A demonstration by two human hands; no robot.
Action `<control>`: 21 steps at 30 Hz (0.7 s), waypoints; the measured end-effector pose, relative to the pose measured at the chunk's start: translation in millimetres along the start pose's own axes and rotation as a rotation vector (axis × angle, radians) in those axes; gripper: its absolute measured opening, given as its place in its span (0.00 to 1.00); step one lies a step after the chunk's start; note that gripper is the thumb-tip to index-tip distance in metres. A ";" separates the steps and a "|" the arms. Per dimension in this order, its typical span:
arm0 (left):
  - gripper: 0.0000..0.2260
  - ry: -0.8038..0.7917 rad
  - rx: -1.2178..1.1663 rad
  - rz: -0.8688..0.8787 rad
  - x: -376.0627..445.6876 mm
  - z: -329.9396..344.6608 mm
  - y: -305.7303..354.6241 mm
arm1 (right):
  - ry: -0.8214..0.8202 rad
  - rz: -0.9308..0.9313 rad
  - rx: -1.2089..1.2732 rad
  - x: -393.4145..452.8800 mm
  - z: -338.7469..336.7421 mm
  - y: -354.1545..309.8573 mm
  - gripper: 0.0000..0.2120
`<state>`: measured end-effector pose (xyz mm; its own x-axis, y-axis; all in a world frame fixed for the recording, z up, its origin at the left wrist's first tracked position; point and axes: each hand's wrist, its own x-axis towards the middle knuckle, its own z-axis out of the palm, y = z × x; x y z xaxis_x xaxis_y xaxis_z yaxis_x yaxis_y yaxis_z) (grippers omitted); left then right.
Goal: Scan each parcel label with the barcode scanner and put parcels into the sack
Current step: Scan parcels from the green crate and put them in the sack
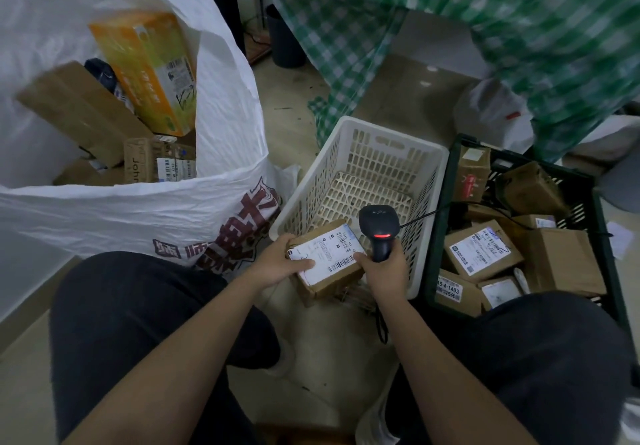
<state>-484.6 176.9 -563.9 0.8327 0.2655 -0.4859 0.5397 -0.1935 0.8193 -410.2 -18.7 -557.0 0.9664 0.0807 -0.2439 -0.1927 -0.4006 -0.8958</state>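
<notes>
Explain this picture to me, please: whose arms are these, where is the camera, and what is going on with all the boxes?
No robot here: a person wears one camera on the head, looking down at their own arms and knees. The left hand holds a small cardboard parcel with its white label facing up. The right hand grips a black barcode scanner, whose red light is on, right beside that label. On the floor to the left stands a big white sack that already holds several boxes, one of them an orange box. In the middle is a white plastic basket, behind the held parcel. On the right, a dark crate holds more labelled parcels.
</notes>
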 end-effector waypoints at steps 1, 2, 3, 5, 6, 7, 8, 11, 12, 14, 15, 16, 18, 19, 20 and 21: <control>0.20 0.037 0.018 0.001 0.3 1.7 -1.0 | 0.038 -0.011 0.002 -1.6 0.4 -2.3 0.18; 0.16 0.084 0.026 0.013 0.0 5.1 -2.2 | 0.078 -0.014 0.013 -3.9 0.8 -3.3 0.18; 0.15 0.132 0.024 0.017 0.3 8.9 -5.4 | 0.112 -0.011 0.041 -5.8 1.2 -3.1 0.19; 0.15 0.179 0.003 0.000 0.0 16.9 -10.1 | 0.128 0.009 0.111 -10.0 4.0 -1.0 0.22; 0.16 0.158 -0.018 -0.013 0.3 19.9 -10.9 | 0.111 0.023 0.131 -11.4 6.3 0.2 0.23; 0.19 0.102 -0.051 -0.026 0.5 21.8 -11.0 | 0.093 0.039 0.129 -11.8 8.8 2.4 0.24; 0.23 0.020 -0.100 -0.034 -0.3 23.3 -9.8 | 0.076 0.046 0.116 -11.8 10.3 3.4 0.23; 0.27 -0.096 -0.230 -0.101 -4.0 23.6 -11.8 | 0.017 0.052 0.081 -8.6 10.7 2.5 0.19; 0.25 -0.074 -0.276 -0.140 -5.9 22.0 -13.2 | -0.008 0.057 0.065 -7.2 9.3 1.4 0.18; 0.24 -0.038 -0.389 -0.171 -7.9 20.2 -17.4 | -0.046 0.064 0.042 -3.2 6.9 -0.6 0.17; 0.25 -0.032 -0.455 -0.172 -7.1 20.1 -20.2 | -0.062 0.072 0.036 -1.3 5.6 -0.8 0.16; 0.26 -0.028 -0.520 -0.173 -6.4 21.0 -22.0 | -0.082 0.077 0.029 -0.1 3.8 -2.1 0.16; 0.25 -0.035 -0.568 -0.169 -9.8 22.7 -19.9 | -0.126 0.072 0.015 1.4 0.4 -4.2 0.16; 0.25 -0.037 -0.557 -0.166 -10.5 23.1 -19.2 | -0.139 0.068 0.006 1.4 -2.2 -6.6 0.15; 0.26 -0.038 -0.540 -0.157 -11.1 22.9 -18.0 | -0.144 0.058 0.006 1.7 -5.6 -9.4 0.14; 0.27 -0.036 -0.523 -0.143 -11.7 21.9 -17.2 | -0.148 0.052 0.016 1.4 -10.2 -13.1 0.11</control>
<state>-501.0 156.5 -579.0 0.7644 0.2200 -0.6061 0.5221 0.3405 0.7820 -404.6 -22.6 -541.8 0.9196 0.1947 -0.3412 -0.2454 -0.3936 -0.8859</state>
